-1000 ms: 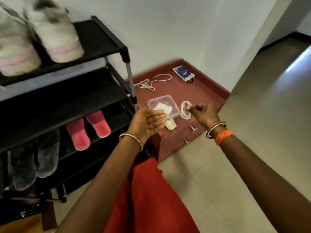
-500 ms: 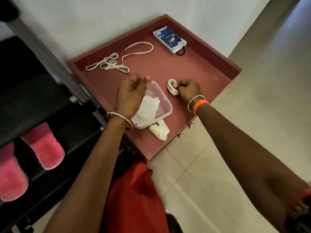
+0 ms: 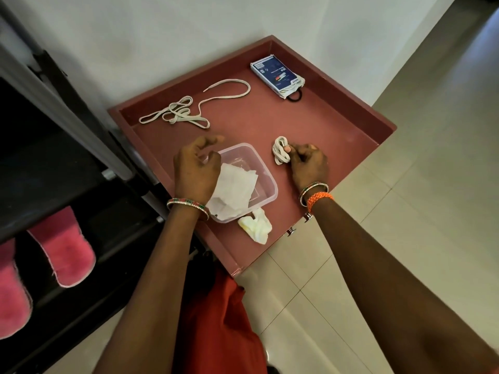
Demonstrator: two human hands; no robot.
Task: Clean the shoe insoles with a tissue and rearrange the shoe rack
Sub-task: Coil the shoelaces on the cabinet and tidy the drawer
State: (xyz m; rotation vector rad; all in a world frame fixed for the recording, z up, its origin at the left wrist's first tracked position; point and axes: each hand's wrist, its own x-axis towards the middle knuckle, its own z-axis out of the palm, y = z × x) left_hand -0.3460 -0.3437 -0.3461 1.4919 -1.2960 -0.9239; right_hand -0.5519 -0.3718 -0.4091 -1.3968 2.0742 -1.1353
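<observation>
Left hand: the left hand (image 3: 198, 168) was seen at the centre of the frame, above the near-left corner of a clear rectangular plastic container (image 3: 263, 176); its fingers were loosely curled and nothing was grasped in them.
Right hand: the right hand (image 3: 307, 164) was placed right of centre, its fingers curled and a small coiled bundle of white shoelace (image 3: 280, 150) pinched at the fingertips, low over the tray floor.
Tissue: a crumpled white tissue (image 3: 233, 193) was draped over the near rim of the container, partly inside it, just beside the left wrist.
Second wad: a smaller, yellow-stained white wad of tissue (image 3: 256, 225) was lying on the tray floor, just in front of the container.
Tray: a shallow square dark-red tray (image 3: 337, 136) was set on the pale tiled floor against the white wall, filling the middle of the frame.
Loose lace: a long flat white shoelace (image 3: 194, 109) was spread in loops at the upper left of the tray.
Packet: a blue-and-white printed packet (image 3: 276, 74) was lying in the tray's far corner.
Rack: a black shoe rack (image 3: 67, 163) was standing at the left edge of the frame.
Slippers: a pair of pink fuzzy slippers (image 3: 62, 255) was resting on a lower shelf, at the lower left.
</observation>
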